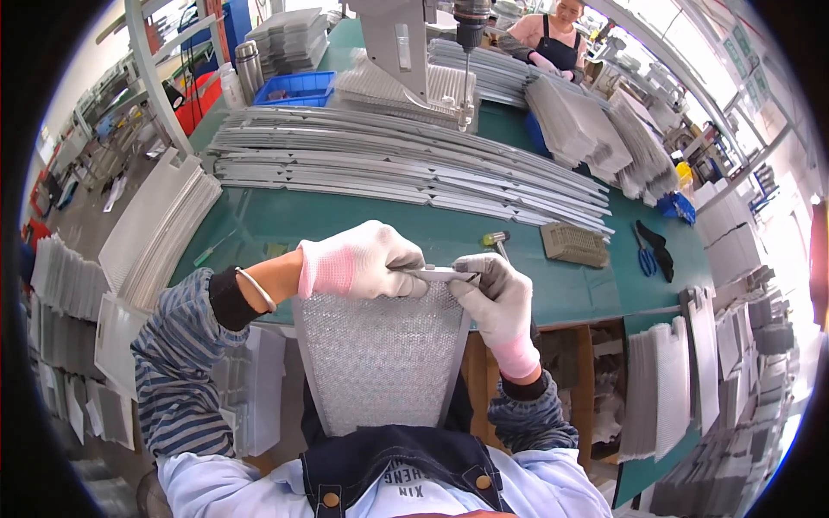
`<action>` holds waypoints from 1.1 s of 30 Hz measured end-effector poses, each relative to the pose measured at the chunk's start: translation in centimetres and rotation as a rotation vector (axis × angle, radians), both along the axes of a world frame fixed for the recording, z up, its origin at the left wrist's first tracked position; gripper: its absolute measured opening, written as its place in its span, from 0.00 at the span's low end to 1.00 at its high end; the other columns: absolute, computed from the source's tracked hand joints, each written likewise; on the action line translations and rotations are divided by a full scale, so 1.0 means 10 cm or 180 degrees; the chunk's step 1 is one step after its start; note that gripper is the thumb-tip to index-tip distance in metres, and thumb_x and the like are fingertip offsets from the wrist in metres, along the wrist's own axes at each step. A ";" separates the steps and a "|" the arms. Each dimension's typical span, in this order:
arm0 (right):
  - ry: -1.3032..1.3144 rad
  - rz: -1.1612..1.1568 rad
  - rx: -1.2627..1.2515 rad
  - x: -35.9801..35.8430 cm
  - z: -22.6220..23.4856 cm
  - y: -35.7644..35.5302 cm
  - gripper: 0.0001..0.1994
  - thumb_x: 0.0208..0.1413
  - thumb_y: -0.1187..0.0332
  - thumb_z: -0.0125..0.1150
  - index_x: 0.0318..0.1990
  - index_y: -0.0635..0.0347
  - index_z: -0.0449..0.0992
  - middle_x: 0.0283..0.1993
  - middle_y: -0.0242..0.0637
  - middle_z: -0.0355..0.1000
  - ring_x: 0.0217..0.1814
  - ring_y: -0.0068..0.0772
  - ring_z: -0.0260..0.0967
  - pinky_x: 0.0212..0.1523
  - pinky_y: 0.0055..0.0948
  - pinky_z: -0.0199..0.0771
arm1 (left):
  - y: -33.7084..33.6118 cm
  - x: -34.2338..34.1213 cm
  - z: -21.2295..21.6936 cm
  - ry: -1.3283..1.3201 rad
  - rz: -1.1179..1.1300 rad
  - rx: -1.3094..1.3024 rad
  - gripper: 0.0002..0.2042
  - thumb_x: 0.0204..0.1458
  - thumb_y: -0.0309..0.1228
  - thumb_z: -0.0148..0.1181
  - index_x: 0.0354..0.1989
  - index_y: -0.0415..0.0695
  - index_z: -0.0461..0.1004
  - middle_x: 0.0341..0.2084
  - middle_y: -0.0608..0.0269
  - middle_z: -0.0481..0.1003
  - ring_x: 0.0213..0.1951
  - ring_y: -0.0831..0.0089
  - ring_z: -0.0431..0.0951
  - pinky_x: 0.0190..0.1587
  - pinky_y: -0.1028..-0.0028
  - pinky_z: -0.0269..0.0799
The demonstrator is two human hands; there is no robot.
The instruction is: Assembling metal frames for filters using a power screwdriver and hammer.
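Observation:
A framed silvery mesh panel (380, 367) stands tilted between my body and the table's front edge, its narrow end up. My left hand (363, 262), in a white and pink work glove, pinches the panel's upper edge with thumb and fingers. At the upper right corner my right hand (499, 302), gloved the same way, is closed on the frame. Between the two hands a short piece of metal frame strip (442, 274) shows; a small dark bit sticks out by the right fingers. The fingertips partly hide the corner.
Long metal strips (363, 164) lie across the green table (259, 229). A hammer (496, 238), a beige block (574, 245), blue-handled pliers (646, 261) and a green-handled screwdriver (205, 255) lie near. A drill press (471, 30) stands behind. Panel stacks (160, 229) flank me; a co-worker (557, 39) is far right.

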State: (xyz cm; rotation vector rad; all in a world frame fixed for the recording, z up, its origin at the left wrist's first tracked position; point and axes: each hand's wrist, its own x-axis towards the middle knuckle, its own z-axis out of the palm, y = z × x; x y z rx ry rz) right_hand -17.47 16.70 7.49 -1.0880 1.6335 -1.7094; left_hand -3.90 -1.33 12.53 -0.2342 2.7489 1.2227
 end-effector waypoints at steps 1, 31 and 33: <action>-0.0007 0.0060 0.0034 0.01 0.01 0.00 0.12 0.51 0.82 0.63 0.44 0.70 0.74 0.34 0.31 0.75 0.33 0.14 0.69 0.34 0.16 0.69 | -0.01 0.03 -0.01 0.0119 -0.0047 -0.0056 0.18 0.53 0.43 0.63 0.34 0.36 0.78 0.20 0.55 0.76 0.25 0.67 0.76 0.31 0.69 0.70; -0.0619 -0.0055 -0.2201 -0.99 -0.14 -0.74 0.15 0.64 0.54 0.53 0.41 0.57 0.73 0.38 0.33 0.68 0.40 0.27 0.64 0.45 0.29 0.65 | -0.93 1.42 -1.06 0.1723 0.2395 0.4309 0.22 0.63 0.47 0.49 0.54 0.41 0.64 0.39 0.56 0.74 0.42 0.66 0.78 0.42 0.66 0.78; -0.0185 -0.0738 -0.1738 -0.59 -0.16 -0.73 0.15 0.65 0.56 0.53 0.41 0.59 0.72 0.38 0.34 0.68 0.40 0.27 0.64 0.44 0.27 0.64 | -1.42 1.42 -1.24 0.2525 0.3473 0.2545 0.22 0.61 0.44 0.52 0.54 0.38 0.67 0.42 0.55 0.75 0.45 0.64 0.76 0.48 0.64 0.74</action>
